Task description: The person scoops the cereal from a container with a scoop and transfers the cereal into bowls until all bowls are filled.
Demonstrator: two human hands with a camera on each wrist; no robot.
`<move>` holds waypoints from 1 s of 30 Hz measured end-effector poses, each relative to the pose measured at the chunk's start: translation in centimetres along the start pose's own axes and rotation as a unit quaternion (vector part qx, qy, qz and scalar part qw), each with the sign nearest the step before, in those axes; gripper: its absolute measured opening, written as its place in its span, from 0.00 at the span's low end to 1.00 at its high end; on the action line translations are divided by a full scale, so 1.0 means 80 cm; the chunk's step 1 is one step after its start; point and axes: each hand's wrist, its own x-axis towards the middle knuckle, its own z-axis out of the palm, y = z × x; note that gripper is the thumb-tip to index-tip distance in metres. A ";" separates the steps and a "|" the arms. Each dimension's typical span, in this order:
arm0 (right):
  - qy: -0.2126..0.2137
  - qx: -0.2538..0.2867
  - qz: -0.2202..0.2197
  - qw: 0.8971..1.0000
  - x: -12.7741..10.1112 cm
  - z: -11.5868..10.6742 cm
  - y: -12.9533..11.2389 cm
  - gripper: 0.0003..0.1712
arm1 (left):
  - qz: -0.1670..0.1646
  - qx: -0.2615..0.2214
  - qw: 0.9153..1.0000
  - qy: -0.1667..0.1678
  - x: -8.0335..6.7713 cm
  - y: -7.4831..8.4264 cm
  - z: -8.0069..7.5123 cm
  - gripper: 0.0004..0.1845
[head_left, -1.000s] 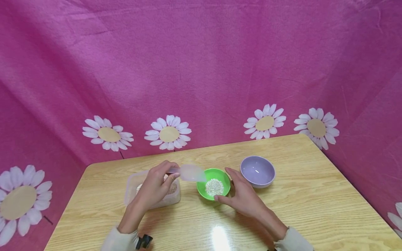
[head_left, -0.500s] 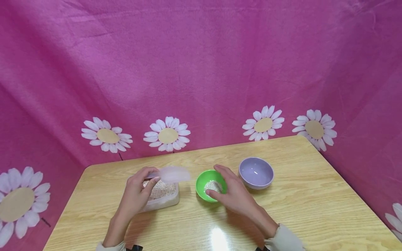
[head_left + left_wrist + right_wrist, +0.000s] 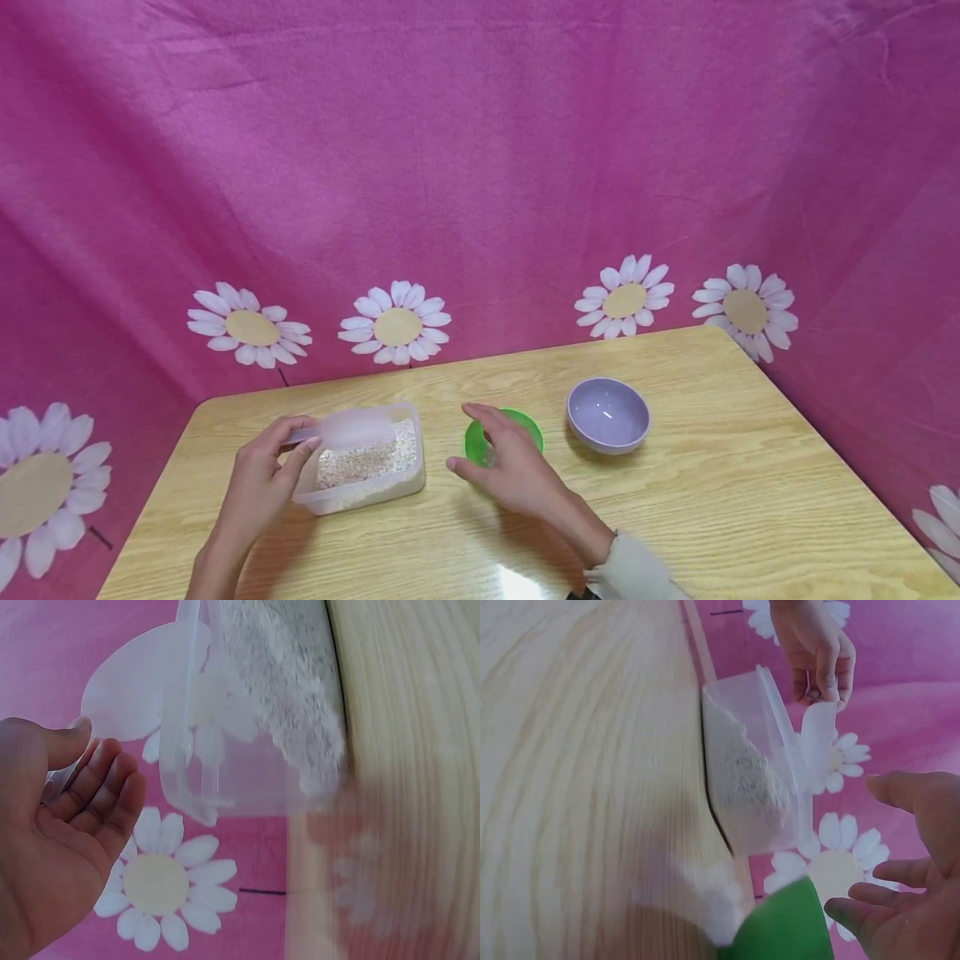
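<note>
Head view — two bowls [image 3: 608, 414], one tub [image 3: 362, 468]; left fingers [image 3: 294, 454] pinch one scoop [image 3: 352, 427], right fingers [image 3: 480, 414] relaxed.

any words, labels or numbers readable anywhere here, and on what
None: no view shows any readable text.
The clear container of grain, the clear scoop held by the left hand, the green bowl under the right hand and the purple bowl all look unmarked.
The pink cloth bears only printed daisies, no lettering.
</note>
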 end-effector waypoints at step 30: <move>-0.056 0.005 -0.002 0.998 0.028 0.078 -0.025 0.52 | 0.077 0.117 0.988 -0.059 -0.006 -0.046 -0.049 0.17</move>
